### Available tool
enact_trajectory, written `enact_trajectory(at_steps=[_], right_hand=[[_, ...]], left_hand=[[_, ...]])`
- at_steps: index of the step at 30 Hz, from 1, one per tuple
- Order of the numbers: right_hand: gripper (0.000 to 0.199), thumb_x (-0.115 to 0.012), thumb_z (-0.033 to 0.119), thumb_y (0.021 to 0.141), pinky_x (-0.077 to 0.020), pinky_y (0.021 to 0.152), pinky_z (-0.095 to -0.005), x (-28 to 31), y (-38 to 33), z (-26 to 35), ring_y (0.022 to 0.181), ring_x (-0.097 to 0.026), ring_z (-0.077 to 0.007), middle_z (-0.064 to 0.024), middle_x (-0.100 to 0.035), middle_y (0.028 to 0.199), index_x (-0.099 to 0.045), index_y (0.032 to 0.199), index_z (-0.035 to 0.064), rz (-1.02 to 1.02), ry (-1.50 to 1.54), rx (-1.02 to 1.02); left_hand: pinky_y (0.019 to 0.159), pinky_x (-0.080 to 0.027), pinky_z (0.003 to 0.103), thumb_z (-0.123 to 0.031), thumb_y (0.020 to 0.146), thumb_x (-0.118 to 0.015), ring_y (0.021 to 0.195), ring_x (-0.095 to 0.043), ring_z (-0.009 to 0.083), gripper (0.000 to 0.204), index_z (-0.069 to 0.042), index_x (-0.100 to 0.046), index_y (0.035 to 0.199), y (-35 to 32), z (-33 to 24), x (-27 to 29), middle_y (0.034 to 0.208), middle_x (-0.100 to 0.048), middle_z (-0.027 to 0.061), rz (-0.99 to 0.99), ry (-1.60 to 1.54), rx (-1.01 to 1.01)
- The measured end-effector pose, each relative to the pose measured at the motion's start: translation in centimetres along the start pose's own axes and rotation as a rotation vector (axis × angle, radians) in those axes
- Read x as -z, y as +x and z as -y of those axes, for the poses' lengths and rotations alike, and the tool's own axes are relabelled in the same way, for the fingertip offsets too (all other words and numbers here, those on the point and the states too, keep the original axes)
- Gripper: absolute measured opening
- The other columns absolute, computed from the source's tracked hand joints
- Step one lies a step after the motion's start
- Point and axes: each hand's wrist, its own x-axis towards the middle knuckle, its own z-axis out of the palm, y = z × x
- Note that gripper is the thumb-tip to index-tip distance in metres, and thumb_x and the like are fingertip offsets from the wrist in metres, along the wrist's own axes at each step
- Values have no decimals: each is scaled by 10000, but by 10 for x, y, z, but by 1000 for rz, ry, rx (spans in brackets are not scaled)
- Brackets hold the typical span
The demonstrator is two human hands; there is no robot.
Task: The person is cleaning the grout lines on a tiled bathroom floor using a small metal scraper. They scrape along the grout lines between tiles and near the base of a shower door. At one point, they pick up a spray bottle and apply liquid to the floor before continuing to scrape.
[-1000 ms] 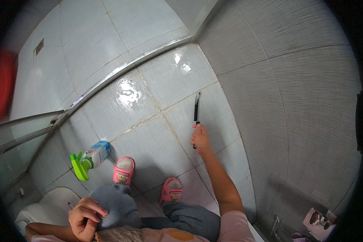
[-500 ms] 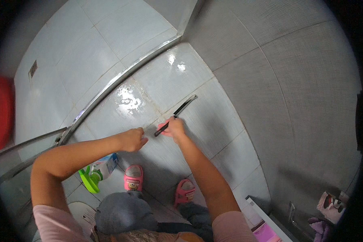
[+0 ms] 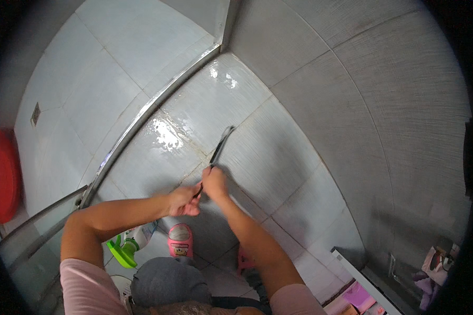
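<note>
Just past the pink slipper [image 3: 180,241], a slim black tool [image 3: 218,150].
Left hand [image 3: 184,201] curled by its handle [image 3: 198,192], grip unclear; right hand [image 3: 215,182] wraps the handle, likely the surest hold; the tool probably handles light and stiff.

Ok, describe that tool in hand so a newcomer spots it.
Start at the curved silver metal floor track. On its near side, the bare right hand grips a slim black tool pointing forward. Unlike the white-and-green plastic spray bottle, it's thin, dark and hand-held.
</note>
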Motion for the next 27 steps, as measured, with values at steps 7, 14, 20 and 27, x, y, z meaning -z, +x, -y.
enact_trajectory(at_steps=[7, 14, 20, 27], right_hand=[[389, -387, 228, 791, -459, 535, -436, 10, 8, 38, 551, -561, -389, -268, -533, 578, -541, 633, -92, 26, 464, -263], [384, -384, 213, 800, -473, 471, -401, 4, 2, 3, 496, -590, -308, -230, -565, 569, -560, 620, -77, 12, 97, -86], [384, -406, 227, 808, -489, 505, -406, 7, 27, 2, 490, -593, -297, -222, -578, 596, -570, 624, -67, 74, -46, 82], [389, -412, 210, 804, -466, 565, -409, 18, 0, 17, 581, -576, -380, -263, -554, 601, -508, 588, -99, 46, 392, -205]], left_hand=[[443, -369, 213, -388, 873, -422, 384, -299, 81, 342, -100, -427, 689, 9, -30, 32, 502, -364, -41, 182, -64, -8], [390, -284, 212, -397, 868, -422, 375, -228, 70, 354, -107, -422, 664, 7, -12, 6, 470, -310, -48, 95, -137, 110], [383, -229, 212, -386, 882, -399, 376, -196, 70, 338, -112, -403, 683, 4, -25, -2, 478, -273, -57, 118, -204, 31], [405, -235, 205, -385, 882, -395, 387, -179, 69, 337, -105, -397, 694, 0, -20, 6, 478, -235, -58, 196, -137, 99]])
